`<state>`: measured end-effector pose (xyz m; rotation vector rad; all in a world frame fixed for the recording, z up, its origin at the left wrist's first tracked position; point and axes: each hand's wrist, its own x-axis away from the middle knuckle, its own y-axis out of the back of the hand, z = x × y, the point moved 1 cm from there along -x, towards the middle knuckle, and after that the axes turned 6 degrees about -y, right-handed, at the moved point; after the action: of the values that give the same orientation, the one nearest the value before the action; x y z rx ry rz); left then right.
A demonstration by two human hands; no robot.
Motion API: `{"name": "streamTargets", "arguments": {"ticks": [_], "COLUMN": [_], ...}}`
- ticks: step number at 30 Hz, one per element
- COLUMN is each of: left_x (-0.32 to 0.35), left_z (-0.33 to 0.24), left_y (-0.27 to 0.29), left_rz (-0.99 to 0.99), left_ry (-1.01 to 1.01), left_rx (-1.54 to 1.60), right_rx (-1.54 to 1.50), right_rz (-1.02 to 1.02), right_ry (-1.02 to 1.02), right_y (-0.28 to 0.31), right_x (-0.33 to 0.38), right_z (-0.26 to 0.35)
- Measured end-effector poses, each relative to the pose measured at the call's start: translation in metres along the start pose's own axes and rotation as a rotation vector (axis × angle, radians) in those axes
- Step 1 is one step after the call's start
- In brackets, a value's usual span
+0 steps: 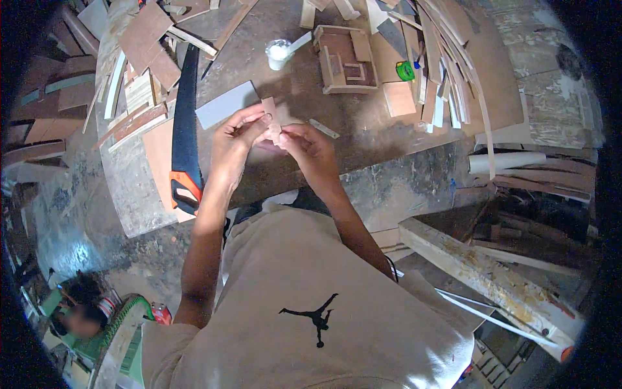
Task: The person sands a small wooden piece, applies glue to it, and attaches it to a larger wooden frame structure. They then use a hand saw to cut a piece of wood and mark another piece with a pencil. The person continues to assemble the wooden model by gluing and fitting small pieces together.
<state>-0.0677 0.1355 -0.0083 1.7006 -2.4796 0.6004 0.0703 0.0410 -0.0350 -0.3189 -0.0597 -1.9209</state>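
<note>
Both hands meet above the near edge of a wooden worktable (389, 188). My left hand (236, 139) pinches a small thin piece of brown wood (271, 115), which stands upright between the fingers. My right hand (310, 148) touches the lower end of the same piece with its fingertips. A grey rectangular sheet (223, 104) lies flat on the table just behind my left hand. A short pale wood strip (323, 128) lies to the right of my hands.
A handsaw with a dark blade and orange-black handle (186, 139) lies at the left. A small wooden model house (345, 59), a white cup of glue (278, 53), a green tape measure (405, 70) and several wood offcuts cover the back. Planks (486, 279) lie at the lower right.
</note>
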Motion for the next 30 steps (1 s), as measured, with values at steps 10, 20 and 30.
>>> {"name": "streamTargets", "arguments": {"ticks": [10,20,30], "left_x": [-0.011,0.012,0.003], "left_z": [0.046,0.098,0.105], "left_y": [-0.117,-0.154,-0.138], "left_rz": [-0.08,-0.221,-0.218], "left_ry": [0.034,0.169,0.166], "left_rx": [-0.039,0.007,-0.043], "right_rx": [-0.16,-0.262,-0.285], "right_rz": [-0.064,-0.052,-0.007], "right_ry": [-0.022,-0.207,-0.181], "right_y": [0.151,0.18,0.181], "right_x": [-0.054,-0.123,-0.129], "right_z": [-0.02,-0.029,-0.038]}}
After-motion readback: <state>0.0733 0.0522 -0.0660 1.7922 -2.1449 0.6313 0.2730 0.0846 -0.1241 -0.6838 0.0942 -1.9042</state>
